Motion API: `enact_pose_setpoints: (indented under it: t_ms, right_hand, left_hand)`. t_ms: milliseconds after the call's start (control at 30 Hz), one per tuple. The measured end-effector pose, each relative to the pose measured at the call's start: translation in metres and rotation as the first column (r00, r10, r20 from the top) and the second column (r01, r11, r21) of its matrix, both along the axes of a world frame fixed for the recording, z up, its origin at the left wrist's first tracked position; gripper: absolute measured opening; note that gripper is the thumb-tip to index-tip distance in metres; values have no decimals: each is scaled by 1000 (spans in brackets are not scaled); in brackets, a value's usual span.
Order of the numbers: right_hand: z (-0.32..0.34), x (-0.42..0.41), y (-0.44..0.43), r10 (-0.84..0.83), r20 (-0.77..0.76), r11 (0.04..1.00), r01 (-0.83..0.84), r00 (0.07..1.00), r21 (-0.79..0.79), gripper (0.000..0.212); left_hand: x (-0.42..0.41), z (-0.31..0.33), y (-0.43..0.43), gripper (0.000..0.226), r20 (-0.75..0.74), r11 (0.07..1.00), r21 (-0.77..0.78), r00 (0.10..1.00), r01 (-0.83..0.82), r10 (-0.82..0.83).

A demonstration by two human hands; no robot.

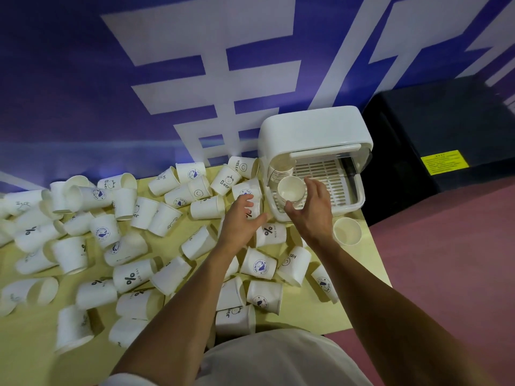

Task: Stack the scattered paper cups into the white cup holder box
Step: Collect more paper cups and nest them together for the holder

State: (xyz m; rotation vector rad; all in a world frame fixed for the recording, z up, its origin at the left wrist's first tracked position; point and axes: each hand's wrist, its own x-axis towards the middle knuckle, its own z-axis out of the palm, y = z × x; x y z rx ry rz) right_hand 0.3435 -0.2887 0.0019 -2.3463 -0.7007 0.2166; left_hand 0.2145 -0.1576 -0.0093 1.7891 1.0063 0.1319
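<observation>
Cups: scattered cups (131,274) lie tipped across the yellow table (320,310).
Left hand: left hand (239,221) hovers over them, fingers loosely spread, holding nothing.
Stack: nested stack (291,189) lies inside the white box (315,129) (far right, lid raised).
Right hand: right hand (312,207) is spread wide just beside the stack.
Spare: upright cup (347,231) stands near the right edge.

Probably an event hall or staged display space, not a home. A huge purple banner (83,79) with big white lettering hangs behind the pale yellow worktop's (306,316) far edge. Pinkish-red floor (446,260) runs past its right edge, where a black equipment case (432,121) with a yellow label (444,162) stands.
</observation>
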Motion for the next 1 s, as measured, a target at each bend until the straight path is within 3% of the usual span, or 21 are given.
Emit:
enact_pose_setpoints:
  t_ms: [400, 600, 1000]
  right_hand:
    - [26, -84, 32, 140, -30, 989, -139, 990, 51, 63]
    - [22, -151, 53, 168, -54, 983, -164, 984, 78, 60]
    - [24, -253, 106, 485, -87, 872, -473, 870, 128, 55]
  left_hand:
    - [-81, 21, 30, 45, 134, 994, 45, 986, -102, 96]
    - [-151, 23, 52, 35, 111, 988, 97, 988, -119, 108]
    - [-286, 32, 61, 12, 110, 910, 146, 921, -388, 375]
